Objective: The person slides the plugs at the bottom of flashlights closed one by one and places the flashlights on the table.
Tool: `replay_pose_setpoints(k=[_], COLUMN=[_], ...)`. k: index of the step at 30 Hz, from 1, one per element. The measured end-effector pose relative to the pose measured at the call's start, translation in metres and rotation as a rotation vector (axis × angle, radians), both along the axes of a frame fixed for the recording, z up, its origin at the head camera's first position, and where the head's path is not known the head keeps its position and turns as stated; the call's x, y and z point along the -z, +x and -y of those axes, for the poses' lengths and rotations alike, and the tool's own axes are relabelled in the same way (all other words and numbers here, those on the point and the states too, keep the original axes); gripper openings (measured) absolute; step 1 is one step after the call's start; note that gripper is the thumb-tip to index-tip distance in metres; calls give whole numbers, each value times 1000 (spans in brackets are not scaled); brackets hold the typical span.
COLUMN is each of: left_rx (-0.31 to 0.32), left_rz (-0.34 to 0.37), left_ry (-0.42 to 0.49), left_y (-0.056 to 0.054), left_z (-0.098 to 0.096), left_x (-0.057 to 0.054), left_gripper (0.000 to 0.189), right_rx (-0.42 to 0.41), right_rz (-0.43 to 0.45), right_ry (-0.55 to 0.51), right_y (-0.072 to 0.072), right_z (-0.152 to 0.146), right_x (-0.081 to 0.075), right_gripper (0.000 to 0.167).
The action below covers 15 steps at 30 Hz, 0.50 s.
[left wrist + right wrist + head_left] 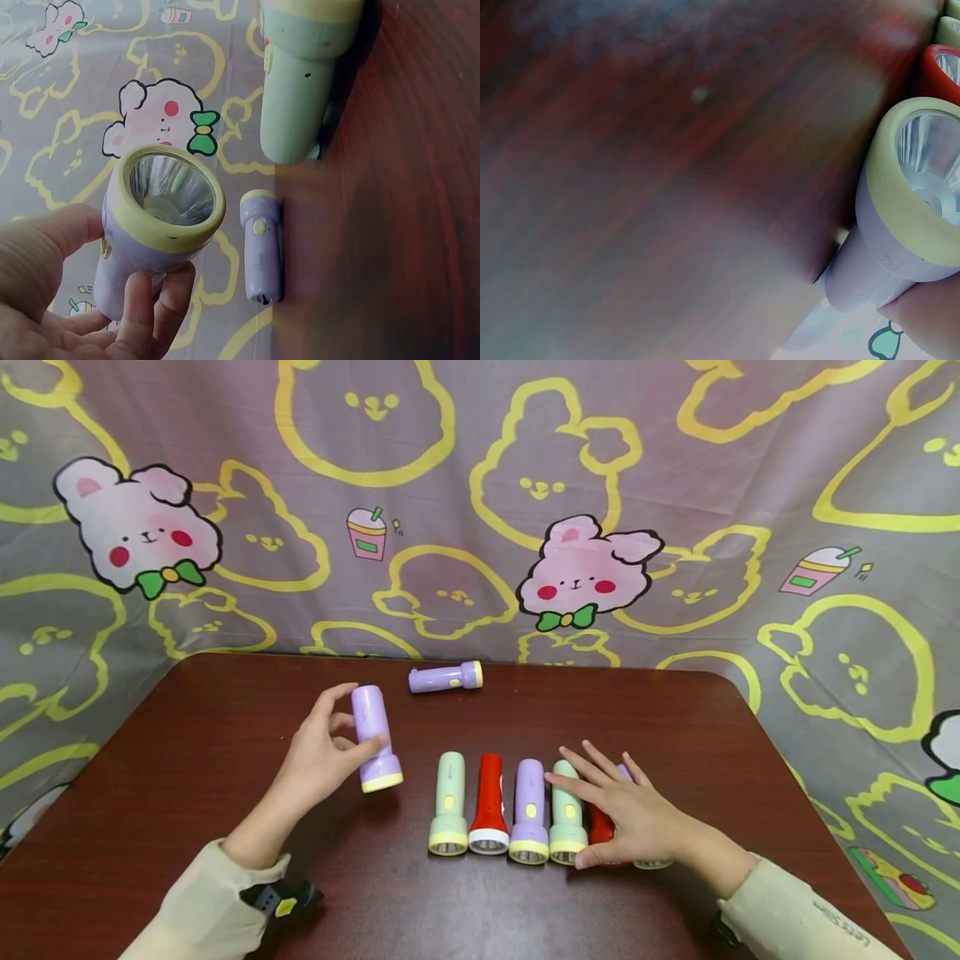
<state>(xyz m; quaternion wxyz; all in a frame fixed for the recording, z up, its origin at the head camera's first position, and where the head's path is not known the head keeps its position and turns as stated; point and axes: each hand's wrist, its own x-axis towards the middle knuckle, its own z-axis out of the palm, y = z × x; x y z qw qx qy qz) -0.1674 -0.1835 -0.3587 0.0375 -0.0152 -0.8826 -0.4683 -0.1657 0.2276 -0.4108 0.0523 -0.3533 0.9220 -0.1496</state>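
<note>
My left hand grips a purple flashlight above the left of the table, thumb on one side and fingers on the other. Its cream-rimmed lens end points down and toward me; the left wrist view looks into the reflector. My right hand lies spread, fingers apart, over the right end of a flashlight row. Under it are a red flashlight and a purple one, both partly hidden. Left of them lie a green flashlight, a purple one, a red one and another green one.
A further purple flashlight lies on its side by the table's back edge. The dark red-brown wooden table reaches a patterned cloth hanging behind it. The row's lens ends face the near side.
</note>
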Motion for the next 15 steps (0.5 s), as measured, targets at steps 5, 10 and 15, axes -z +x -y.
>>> replay_pose_setpoints(k=[5, 10, 15], left_rx=[18, 47, 70], left_rz=[-9, -24, -41], left_ry=[27, 43, 54], left_y=[3, 6, 9], left_z=[-5, -11, -16], left_x=[2, 3, 6], left_gripper=[79, 79, 78], right_rx=[-2, -5, -14], right_rz=[-8, -7, -31], right_ry=[7, 7, 6], right_y=[1, 1, 1], right_z=[-1, 0, 0], right_x=[0, 0, 1], right_gripper=[98, 98, 98])
